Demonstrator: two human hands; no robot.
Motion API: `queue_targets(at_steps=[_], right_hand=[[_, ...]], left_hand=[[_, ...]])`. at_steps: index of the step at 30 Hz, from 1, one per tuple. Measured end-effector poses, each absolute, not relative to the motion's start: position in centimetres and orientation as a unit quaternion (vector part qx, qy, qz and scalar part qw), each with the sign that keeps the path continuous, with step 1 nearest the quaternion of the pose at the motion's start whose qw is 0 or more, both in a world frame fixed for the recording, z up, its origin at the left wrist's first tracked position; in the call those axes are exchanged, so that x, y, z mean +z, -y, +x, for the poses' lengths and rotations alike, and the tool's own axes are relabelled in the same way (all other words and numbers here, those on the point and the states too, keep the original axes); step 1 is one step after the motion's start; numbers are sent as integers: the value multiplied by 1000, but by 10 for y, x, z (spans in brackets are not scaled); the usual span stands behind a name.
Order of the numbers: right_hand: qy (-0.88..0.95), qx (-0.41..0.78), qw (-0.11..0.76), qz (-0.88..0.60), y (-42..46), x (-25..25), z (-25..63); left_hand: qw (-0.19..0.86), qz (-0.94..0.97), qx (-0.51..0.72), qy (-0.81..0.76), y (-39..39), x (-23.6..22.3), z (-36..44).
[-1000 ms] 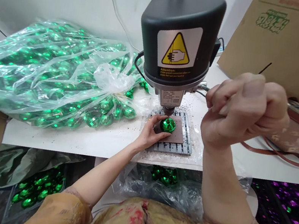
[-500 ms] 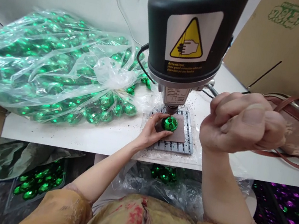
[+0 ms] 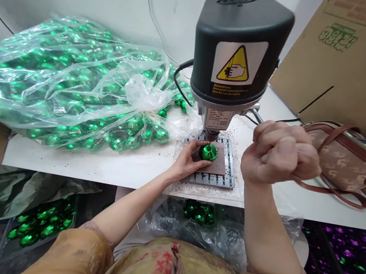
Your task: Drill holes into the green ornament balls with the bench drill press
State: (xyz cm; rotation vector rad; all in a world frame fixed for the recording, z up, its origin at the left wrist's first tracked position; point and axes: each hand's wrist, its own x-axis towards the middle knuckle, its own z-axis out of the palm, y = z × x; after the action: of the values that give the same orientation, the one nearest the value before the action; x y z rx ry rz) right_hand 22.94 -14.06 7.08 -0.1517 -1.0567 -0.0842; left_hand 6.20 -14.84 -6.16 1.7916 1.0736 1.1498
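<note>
My left hand (image 3: 191,159) lies on the drill press base, thumb and fingers closed round the sides of a shiny green faceted ball (image 3: 208,152). The ball rests on a brown square board (image 3: 218,167) over the slotted metal base plate (image 3: 231,176). Right above it is the chuck (image 3: 211,136) of the black bench drill press (image 3: 245,25), its bit reaching down to the top of the ball. My right hand (image 3: 281,154) is a fist round the end of the metal feed lever (image 3: 256,114); the grip is hidden inside the fingers.
A large clear bag of green balls (image 3: 78,85) fills the left of the white table (image 3: 92,168). A brown handbag (image 3: 349,157) and a cardboard box (image 3: 351,67) stand right. Below the table edge are a tub of green balls (image 3: 44,221) and purple and green ones (image 3: 352,261).
The view has shifted, so the drill press looks smaller and more of its column shows. My right fist appears slightly lower and further left. My left hand stays on the ball.
</note>
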Motion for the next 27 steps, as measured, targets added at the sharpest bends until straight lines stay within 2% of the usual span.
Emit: queue_targets(at_steps=[5, 9, 11, 15, 17, 21, 24, 27], right_hand=[[499, -28, 862, -88, 146, 71, 228], [449, 54, 866, -214, 146, 110, 229], [457, 111, 848, -246, 143, 132, 231], [475, 151, 826, -263, 134, 152, 235], [475, 153, 826, -262, 132, 152, 234], [472, 134, 838, -239, 134, 147, 231], [472, 130, 838, -240, 136, 146, 229], [472, 128, 838, -241, 137, 146, 229]], left_hand=[[373, 691, 453, -423, 147, -63, 63], [378, 682, 453, -432, 146, -61, 65], [359, 675, 463, -449, 150, -57, 66], [271, 688, 496, -455, 185, -52, 66], [260, 753, 463, -389, 214, -55, 64], [249, 886, 307, -245, 256, -63, 54], [222, 883, 316, -268, 231, -53, 38], [166, 803, 406, -403, 153, -28, 19]])
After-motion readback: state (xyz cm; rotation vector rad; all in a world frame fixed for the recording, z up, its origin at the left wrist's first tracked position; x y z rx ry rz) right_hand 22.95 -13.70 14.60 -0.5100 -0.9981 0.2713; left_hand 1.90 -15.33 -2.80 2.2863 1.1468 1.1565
